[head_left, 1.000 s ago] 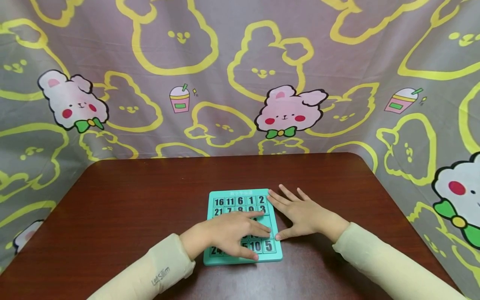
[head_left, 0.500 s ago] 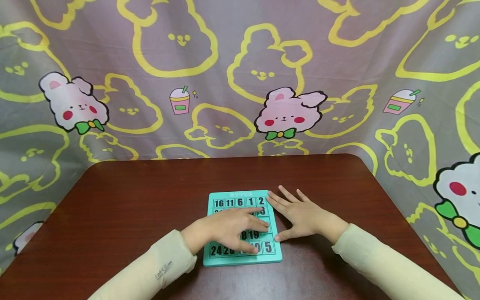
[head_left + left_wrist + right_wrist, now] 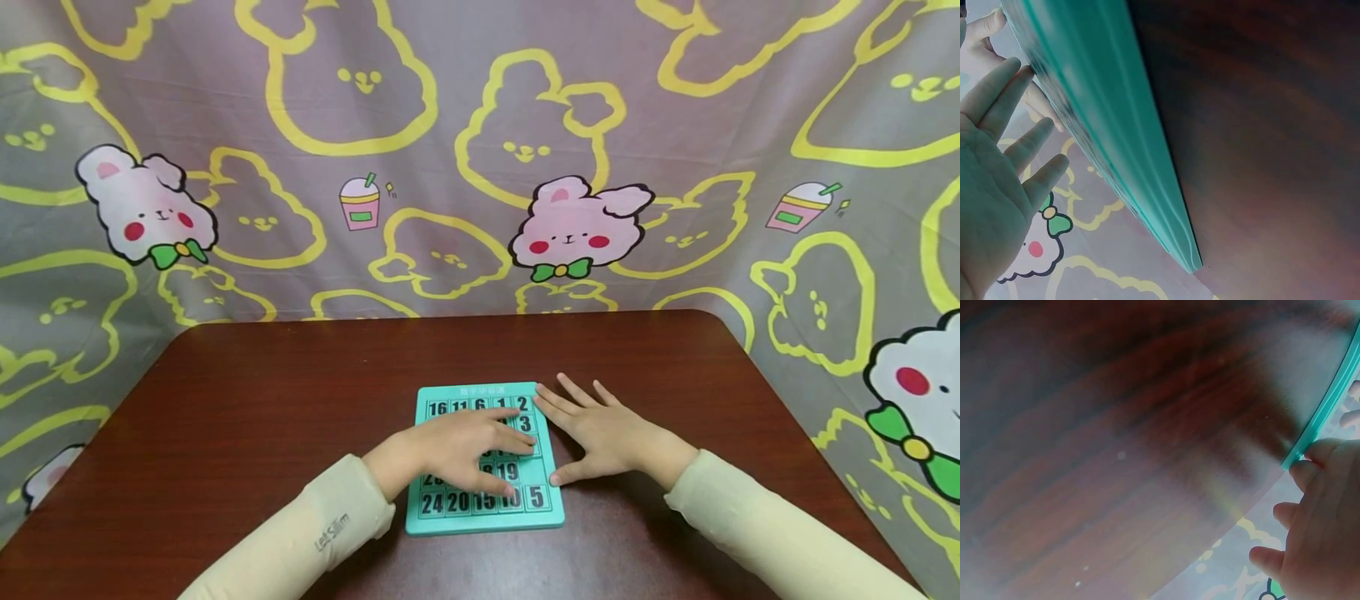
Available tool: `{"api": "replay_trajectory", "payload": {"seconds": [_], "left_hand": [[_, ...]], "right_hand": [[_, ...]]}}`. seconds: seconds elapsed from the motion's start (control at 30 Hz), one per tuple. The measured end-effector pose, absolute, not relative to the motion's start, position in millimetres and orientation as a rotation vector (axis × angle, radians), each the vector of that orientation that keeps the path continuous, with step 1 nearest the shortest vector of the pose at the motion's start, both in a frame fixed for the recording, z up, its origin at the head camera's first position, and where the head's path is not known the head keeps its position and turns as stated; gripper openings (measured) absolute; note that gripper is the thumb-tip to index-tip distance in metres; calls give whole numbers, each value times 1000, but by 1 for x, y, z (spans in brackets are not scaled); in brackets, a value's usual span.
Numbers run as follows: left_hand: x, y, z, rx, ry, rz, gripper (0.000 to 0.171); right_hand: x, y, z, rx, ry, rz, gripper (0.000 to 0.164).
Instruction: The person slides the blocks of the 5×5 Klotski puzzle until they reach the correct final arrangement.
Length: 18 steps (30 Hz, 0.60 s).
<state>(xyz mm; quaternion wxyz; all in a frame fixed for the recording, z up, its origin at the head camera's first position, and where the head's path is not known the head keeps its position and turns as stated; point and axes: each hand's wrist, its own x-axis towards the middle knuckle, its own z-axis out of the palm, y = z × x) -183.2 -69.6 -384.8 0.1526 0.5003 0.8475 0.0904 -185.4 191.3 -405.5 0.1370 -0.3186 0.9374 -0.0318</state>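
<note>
A turquoise number sliding puzzle (image 3: 480,525) lies flat on the table, its tiles printed with black numbers. My left hand (image 3: 459,450) is spread over it, covering many tiles in the middle rows. One of its fingertips touches a tile at the right column's third row; below that, a bare slot (image 3: 534,471) shows above the tile 5 (image 3: 536,497). At the puzzle's right edge, my right hand (image 3: 611,435) rests with fingers spread, index fingertip and thumb against the frame. The left wrist view shows the left palm (image 3: 991,169) with extended fingers beside the puzzle's side wall (image 3: 1104,106).
The dark red-brown wooden table (image 3: 262,433) extends around the puzzle. A grey curtain (image 3: 442,100) with yellow outlines and cartoon rabbits hangs behind and on both sides.
My left hand's fingertip has pushed a right-column tile from the fourth row up to the third, so the bare slot now sits below it. My right hand has stayed in place.
</note>
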Motion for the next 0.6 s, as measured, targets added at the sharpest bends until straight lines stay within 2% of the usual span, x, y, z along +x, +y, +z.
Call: {"api": "replay_trajectory", "payload": {"seconds": [0.6], "left_hand": [[-161, -72, -380, 1546, 2439, 318, 56]], "right_hand": [[-186, 192, -406, -920, 2713, -108, 112]]}}
